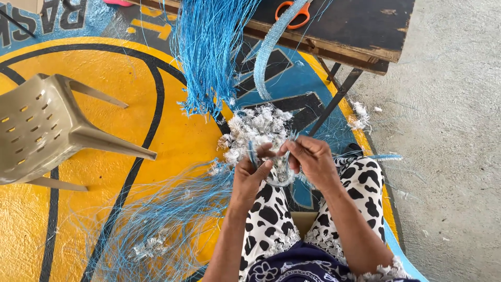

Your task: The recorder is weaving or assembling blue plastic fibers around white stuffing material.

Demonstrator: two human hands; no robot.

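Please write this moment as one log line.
left hand: pinches blue strand | right hand: grips same strand bundle | orange scissors: on table

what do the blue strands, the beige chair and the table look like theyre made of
Blue strands: probably synthetic twine or plastic fibre, thin, glossy, frayed at the ends. Beige chair: moulded plastic, smooth, with slotted holes. Table: apparently dark painted wood, chipped along the edge, on metal legs.
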